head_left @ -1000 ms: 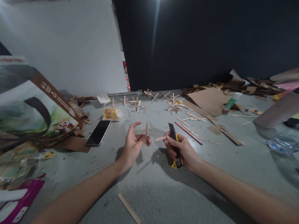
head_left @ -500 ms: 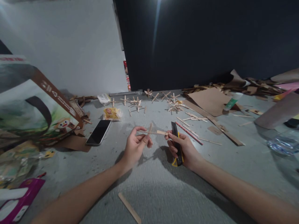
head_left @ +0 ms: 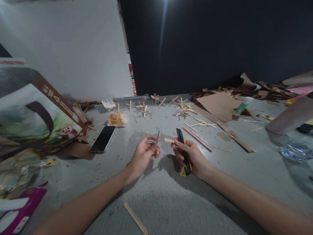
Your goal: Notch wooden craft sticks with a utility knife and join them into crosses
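Observation:
My left hand [head_left: 144, 155] pinches a small cross of wooden craft sticks [head_left: 158, 136] between thumb and fingers, above the grey table. Facing it, my right hand [head_left: 189, 153] has a short piece of craft stick [head_left: 168, 140] at its fingertips, pointing left toward the cross. A black and yellow utility knife [head_left: 186, 156] is tucked in the same right hand, tilted, its black end up. A narrow gap shows between the stick piece and the cross. A loose craft stick [head_left: 135, 218] lies on the table near me.
Several stick crosses [head_left: 144, 109] and loose sticks [head_left: 204, 122] lie toward the back, with a red pencil [head_left: 198, 139] nearby. A phone [head_left: 103, 139] and yellow packet [head_left: 117, 119] are left. Cardboard [head_left: 217, 103], a glue stick [head_left: 244, 106] and a magenta-handled tool [head_left: 29, 207] lie around.
My left hand has turned the cross slightly and shifted a little right. The right hand's stick piece has come apart from the left hand's sticks, and the knife's top has tipped slightly left.

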